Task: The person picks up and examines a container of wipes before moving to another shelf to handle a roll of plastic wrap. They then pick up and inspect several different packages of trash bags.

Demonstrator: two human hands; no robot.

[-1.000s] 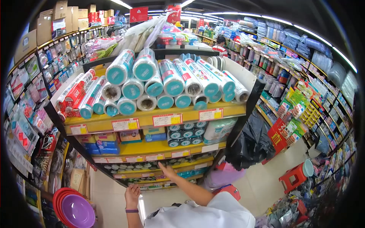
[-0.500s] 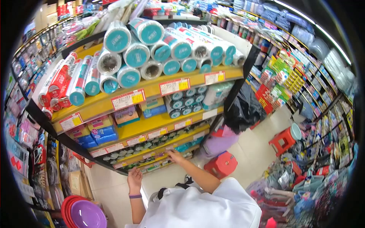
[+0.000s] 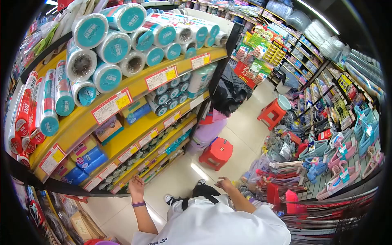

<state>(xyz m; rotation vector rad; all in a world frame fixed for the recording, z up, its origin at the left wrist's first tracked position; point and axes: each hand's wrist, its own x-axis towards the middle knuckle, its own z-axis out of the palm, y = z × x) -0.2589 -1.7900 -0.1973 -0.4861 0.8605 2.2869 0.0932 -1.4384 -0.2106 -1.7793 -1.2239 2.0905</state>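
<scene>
My left hand [image 3: 136,188], with bands round the wrist, is raised in front of the lower shelves, its fingers loosely apart and holding nothing. Nearest to it are the yellow shelf edges [image 3: 141,160] with price labels. My right hand [image 3: 223,184] hangs over the floor, fingers partly spread, nothing in it. A red plastic stool [image 3: 217,152] stands just beyond that hand. On the top shelf lie wrapped rolls with teal round ends [image 3: 115,48], stacked in a pile. Blue packs [image 3: 94,161] sit on the shelf below.
Black plastic bags [image 3: 230,92] hang at the shelf's end above a lilac bin [image 3: 209,132]. Further along the tiled aisle [image 3: 249,134] stands another red stool [image 3: 272,114] with a pale basin on it. Clothes hangers [image 3: 341,175] fill the right side.
My view has turned right and come nearer the shelf. My right hand has drawn back from the lower shelf to over the floor. My left hand stays raised by the shelves.
</scene>
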